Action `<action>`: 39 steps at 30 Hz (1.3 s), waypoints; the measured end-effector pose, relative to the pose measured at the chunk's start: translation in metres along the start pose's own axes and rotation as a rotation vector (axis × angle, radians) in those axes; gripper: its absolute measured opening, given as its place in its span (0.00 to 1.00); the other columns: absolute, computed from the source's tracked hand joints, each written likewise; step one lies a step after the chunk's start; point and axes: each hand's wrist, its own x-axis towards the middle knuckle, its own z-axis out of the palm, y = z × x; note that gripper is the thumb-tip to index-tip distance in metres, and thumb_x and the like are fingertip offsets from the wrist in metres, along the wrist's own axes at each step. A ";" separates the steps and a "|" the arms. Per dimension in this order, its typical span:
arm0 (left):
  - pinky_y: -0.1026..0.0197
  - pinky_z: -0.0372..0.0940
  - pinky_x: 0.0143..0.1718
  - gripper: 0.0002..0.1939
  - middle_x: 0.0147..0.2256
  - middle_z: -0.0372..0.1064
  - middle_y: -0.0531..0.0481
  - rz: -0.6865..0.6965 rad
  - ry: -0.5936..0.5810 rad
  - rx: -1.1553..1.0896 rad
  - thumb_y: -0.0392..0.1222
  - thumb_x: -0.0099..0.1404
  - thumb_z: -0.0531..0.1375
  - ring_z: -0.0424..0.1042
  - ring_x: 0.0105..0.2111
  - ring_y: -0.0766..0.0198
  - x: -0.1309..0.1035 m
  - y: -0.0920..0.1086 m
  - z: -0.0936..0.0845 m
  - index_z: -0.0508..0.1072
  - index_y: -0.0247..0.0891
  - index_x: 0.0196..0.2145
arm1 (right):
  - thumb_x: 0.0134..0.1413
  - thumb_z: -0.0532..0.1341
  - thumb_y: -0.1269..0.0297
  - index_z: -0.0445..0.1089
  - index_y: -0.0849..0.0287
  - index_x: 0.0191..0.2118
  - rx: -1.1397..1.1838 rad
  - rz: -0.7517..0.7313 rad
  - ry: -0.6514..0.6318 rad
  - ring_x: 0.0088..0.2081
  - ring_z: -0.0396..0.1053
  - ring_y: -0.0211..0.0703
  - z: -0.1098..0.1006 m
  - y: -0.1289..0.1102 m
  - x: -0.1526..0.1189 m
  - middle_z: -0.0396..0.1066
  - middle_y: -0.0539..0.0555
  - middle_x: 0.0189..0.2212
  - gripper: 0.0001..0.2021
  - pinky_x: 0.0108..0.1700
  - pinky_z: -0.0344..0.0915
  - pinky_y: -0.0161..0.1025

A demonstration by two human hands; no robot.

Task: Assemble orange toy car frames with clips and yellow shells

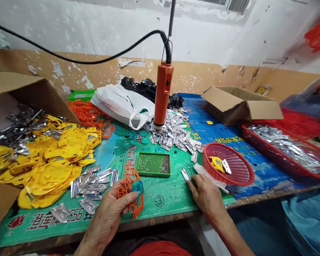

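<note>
My left hand [116, 202] is closed on an orange lattice plastic piece [136, 209] with a teal piece [137, 187] against it, near the table's front edge. To the right, my right hand [202, 188] has its fingertips closed on a small silvery metal piece [186, 175] at the table surface. Between and behind the hands lies a green tray [152, 175] with tiny metal parts, mostly at its right end. An orange electric screwdriver [163, 94] hangs upright from a cord over a pile of silvery metal pieces [176, 132].
Yellow pieces [53, 156] and silvery packets [94, 183] are heaped at left beside a cardboard box [37, 92]. A white bag [122, 103] lies behind. At right are a red basket [245, 167], a red tray [272, 153] and an open box [237, 103].
</note>
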 end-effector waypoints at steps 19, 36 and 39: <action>0.66 0.59 0.33 0.22 0.34 0.72 0.52 -0.045 -0.184 -0.063 0.32 0.47 0.66 0.68 0.31 0.67 -0.002 0.000 0.008 0.73 0.37 0.42 | 0.50 0.56 0.69 0.68 0.61 0.51 0.379 -0.081 -0.367 0.30 0.70 0.42 0.007 0.024 0.062 0.73 0.58 0.37 0.20 0.30 0.64 0.35; 0.65 0.63 0.38 0.20 0.34 0.75 0.50 -0.029 -0.132 0.067 0.37 0.49 0.68 0.72 0.33 0.65 0.003 -0.005 0.006 0.72 0.38 0.41 | 0.46 0.58 0.74 0.68 0.58 0.47 0.522 0.047 -0.521 0.22 0.66 0.34 -0.014 0.007 0.061 0.71 0.52 0.30 0.19 0.17 0.57 0.27; 0.67 0.63 0.36 0.17 0.33 0.75 0.51 -0.022 -0.123 0.057 0.38 0.51 0.68 0.71 0.32 0.67 0.001 -0.005 0.006 0.73 0.38 0.40 | 0.45 0.59 0.73 0.68 0.59 0.43 0.550 0.054 -0.537 0.20 0.66 0.34 -0.011 0.010 0.063 0.71 0.51 0.28 0.16 0.16 0.58 0.28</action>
